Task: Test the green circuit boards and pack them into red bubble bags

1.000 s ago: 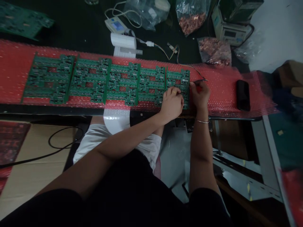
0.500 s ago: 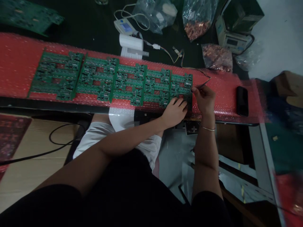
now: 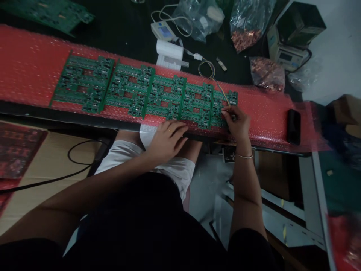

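Observation:
A row of several green circuit boards (image 3: 166,99) lies on red bubble wrap (image 3: 262,113). My right hand (image 3: 239,122) is over the rightmost board (image 3: 218,99), its fingers pinched around the end of a thin multi-coloured wire cable (image 3: 222,91). The tip of that cable is hidden by the fingers. My left hand (image 3: 167,141) is at the front edge of the wrap, below the middle boards, fingers apart and nothing in them. A strip of white paper (image 3: 147,134) hangs beside it.
Behind the wrap are a small device with a screen (image 3: 163,31), a paper roll (image 3: 169,49), and bags of copper-coloured parts (image 3: 267,73). A black phone-like object (image 3: 293,127) lies at the right. Another green board (image 3: 53,17) is at the far left.
My left hand has left the rightmost board and moved left to the front edge. My right hand has brought the cable end over that board. The view has shifted slightly.

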`<control>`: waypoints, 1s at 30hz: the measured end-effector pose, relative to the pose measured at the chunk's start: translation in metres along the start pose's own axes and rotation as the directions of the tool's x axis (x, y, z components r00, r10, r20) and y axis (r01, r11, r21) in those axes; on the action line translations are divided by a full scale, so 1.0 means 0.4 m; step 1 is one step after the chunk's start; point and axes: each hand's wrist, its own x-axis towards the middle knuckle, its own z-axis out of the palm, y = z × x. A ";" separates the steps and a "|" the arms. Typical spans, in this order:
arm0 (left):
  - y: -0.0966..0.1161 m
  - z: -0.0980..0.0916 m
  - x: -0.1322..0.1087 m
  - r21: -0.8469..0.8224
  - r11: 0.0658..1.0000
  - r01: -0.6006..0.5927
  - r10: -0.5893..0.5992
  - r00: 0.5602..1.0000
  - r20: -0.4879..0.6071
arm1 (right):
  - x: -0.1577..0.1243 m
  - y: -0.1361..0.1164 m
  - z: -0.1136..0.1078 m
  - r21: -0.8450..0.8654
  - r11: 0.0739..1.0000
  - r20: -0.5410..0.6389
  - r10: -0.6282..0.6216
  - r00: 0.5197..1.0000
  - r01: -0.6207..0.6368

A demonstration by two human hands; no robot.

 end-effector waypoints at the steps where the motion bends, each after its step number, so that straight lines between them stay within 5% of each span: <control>1: -0.014 -0.013 -0.008 -0.009 1.000 0.030 -0.030 0.999 -0.013 | 0.001 -0.002 0.000 -0.026 0.999 0.010 -0.019 1.000 0.020; 7: -0.084 -0.064 -0.062 -0.024 0.988 0.152 -0.154 0.984 -0.084 | 0.009 0.008 0.004 -0.072 0.996 0.018 -0.047 0.999 0.048; 14: -0.138 -0.042 -0.109 -0.021 0.991 0.131 -0.131 0.991 0.023 | 0.006 0.020 0.014 -0.049 0.999 -0.032 0.005 0.999 -0.007; 24: -0.126 -0.028 -0.091 -0.158 0.953 0.259 -0.268 0.962 -0.045 | 0.006 0.025 0.013 -0.071 0.997 -0.034 0.005 0.999 -0.008; 30: -0.102 -0.061 -0.081 -0.176 0.960 0.219 -0.225 0.974 -0.017 | 0.003 0.025 0.017 -0.039 0.999 -0.017 0.011 1.000 -0.012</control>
